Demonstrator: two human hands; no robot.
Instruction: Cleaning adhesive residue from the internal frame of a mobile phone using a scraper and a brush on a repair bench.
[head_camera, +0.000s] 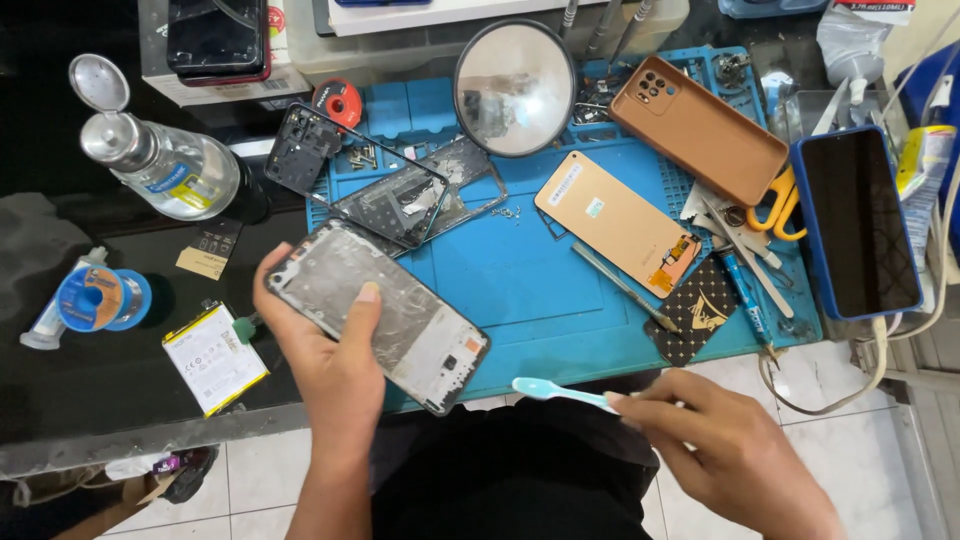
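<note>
My left hand (325, 365) grips a bare phone frame (400, 325), silver-grey with a black rim, tilted over the front edge of the blue work mat (520, 280); my thumb lies across its inner face. My right hand (725, 450) holds a light blue toothbrush (562, 392) by its handle, the head pointing left toward the frame and a little short of it. Both hands hover above my dark lap at the table's front.
On the mat lie another black phone frame (395, 200), a gold back panel (615, 222), a tan phone case (697, 128), a round mirror (514, 88), tweezers (625, 288) and orange scissors (775, 205). A blue-cased phone (860, 222) sits right; a battery (213, 357), solder spool (100, 298) and glass bottle (165, 165) left.
</note>
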